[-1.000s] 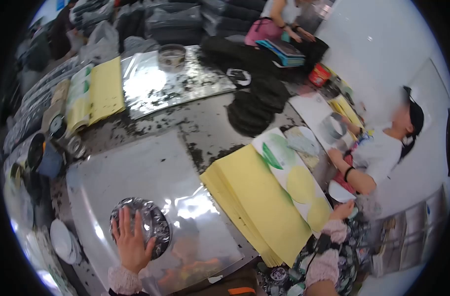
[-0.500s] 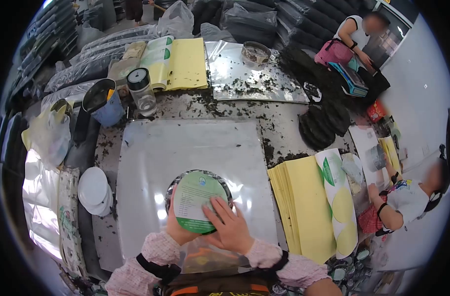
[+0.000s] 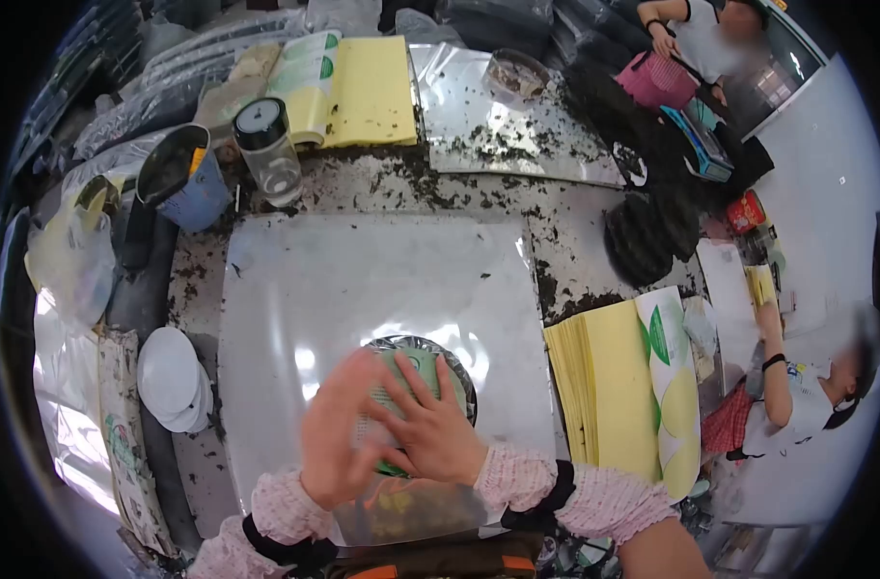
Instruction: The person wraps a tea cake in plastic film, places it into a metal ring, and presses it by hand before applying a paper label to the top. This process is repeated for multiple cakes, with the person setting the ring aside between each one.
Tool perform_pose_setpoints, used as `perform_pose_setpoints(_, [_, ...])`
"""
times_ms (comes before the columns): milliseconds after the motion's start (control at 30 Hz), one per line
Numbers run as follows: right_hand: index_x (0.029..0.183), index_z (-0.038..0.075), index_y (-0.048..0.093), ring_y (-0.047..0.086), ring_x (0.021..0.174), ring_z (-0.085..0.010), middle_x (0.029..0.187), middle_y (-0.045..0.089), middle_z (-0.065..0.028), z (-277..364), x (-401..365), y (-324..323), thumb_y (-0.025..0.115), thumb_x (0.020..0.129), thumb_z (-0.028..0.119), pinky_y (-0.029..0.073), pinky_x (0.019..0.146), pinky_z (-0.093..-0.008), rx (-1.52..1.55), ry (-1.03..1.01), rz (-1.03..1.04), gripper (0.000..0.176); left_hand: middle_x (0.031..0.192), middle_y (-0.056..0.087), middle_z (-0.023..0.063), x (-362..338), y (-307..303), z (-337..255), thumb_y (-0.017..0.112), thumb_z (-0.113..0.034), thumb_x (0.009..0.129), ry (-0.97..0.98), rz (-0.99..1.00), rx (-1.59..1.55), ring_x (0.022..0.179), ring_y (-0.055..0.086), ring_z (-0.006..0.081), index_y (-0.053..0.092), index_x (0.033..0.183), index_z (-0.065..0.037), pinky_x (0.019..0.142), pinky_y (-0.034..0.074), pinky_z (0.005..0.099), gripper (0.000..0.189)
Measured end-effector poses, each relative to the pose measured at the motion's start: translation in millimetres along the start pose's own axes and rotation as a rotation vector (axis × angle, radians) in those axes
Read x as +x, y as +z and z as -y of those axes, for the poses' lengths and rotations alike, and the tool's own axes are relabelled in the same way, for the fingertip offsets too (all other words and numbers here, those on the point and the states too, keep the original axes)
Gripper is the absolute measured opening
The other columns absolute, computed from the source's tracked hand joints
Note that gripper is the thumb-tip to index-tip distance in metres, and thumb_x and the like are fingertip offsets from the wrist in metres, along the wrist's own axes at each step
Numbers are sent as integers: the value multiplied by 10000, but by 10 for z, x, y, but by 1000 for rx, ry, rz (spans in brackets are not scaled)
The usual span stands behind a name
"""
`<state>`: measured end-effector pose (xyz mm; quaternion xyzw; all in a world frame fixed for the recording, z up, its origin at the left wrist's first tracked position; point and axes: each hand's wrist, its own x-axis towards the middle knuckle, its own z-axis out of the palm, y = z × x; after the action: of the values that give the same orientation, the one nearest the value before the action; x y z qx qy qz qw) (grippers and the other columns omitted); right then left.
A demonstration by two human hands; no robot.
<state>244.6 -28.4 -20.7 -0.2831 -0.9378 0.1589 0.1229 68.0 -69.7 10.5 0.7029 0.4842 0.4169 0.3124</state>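
Beneath both hands spreads the glossy sheet (image 3: 382, 280). The yellow stack (image 3: 594, 386) lies near, to their right. The left hand (image 3: 339, 425) is blurred; whether it grips anything, I cannot tell. The right hand (image 3: 435, 434) is flat, fingers spread wide. Under it sits the wrapped disc (image 3: 470, 388), topped by the green label (image 3: 423, 364), which its fingers partly cover.

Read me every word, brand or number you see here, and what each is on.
None is legible.
Round green paper label, partly under the right hand: print too small.
White sheet with green leaf shape: markings too small.
Small red container: too small.
Co-worker's white shirt: print blurred.
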Motion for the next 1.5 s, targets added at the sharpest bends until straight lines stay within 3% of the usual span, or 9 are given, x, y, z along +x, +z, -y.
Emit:
perform_pose_setpoints(67, [1581,114,303,141,1543,-383,1647,236,-183,17,32,-41,640,873,484,68,1185,-682,34,63,115,867,1523,431,203,103,131,91,613,-374,890,127,294,457,1468,344,357,473,1455,-9,1212,233,508,687])
perform_pose_setpoints(433, [1538,69,379,205,1520,-364,1611,323,-187,-27,42,150,608,879,448,-12,1215,-630,142,139,91,794,1510,451,176,191,286,244,572,-392,942,85,312,530,1449,365,337,445,1473,-6,1202,252,502,669])
perform_pose_setpoints(567, [1331,57,564,483,1329,-398,1390,538,-198,-195,-111,80,652,886,249,373,1132,-499,637,191,-188,492,1489,449,222,75,259,138,609,-318,942,27,103,191,1414,391,398,443,1460,12,1146,340,488,636])
perform_pose_setpoints(600, [1185,39,629,618,1118,-393,1188,636,-183,-98,-77,-26,647,906,159,507,942,-436,503,93,-395,304,1486,448,227,24,300,90,614,-326,942,-32,58,145,1408,397,401,445,1457,12,1142,346,478,640])
perform_pose_setpoints(900, [1137,80,684,667,721,-333,861,705,-108,-53,2,-303,680,874,103,529,650,-388,203,314,-589,264,1524,435,177,-110,652,102,638,-527,892,58,170,759,1443,367,349,545,1410,-69,1196,201,600,698])
perform_pose_setpoints(1233, [1104,22,714,733,847,-293,1028,738,-153,-19,-677,-340,693,781,-89,591,713,-341,188,84,-764,343,1446,526,142,-310,551,-366,593,-134,845,66,383,713,1379,460,326,622,1301,-13,1158,328,515,472])
perform_pose_setpoints(1333, [1132,13,707,731,872,-314,1054,729,-171,-75,-866,-301,663,772,-106,590,732,-348,298,222,-809,382,1438,528,163,-480,234,-764,611,-126,843,287,315,204,1375,465,342,609,1311,5,1154,342,498,486])
perform_pose_setpoints(1433, [1177,28,704,730,901,-323,1045,729,-176,-147,-1028,-211,657,777,-94,580,767,-350,474,446,-759,421,1379,568,177,-584,173,-608,627,-157,893,196,-75,314,1340,504,340,592,1323,26,1125,389,432,469])
perform_pose_setpoints(1500, [1210,33,700,732,903,-308,1008,733,-180,-198,-1205,-118,686,799,-57,567,786,-335,386,394,-591,420,1285,634,157,-337,208,-450,590,-230,984,-298,-256,62,1277,558,299,596,1292,44,1071,432,368,412])
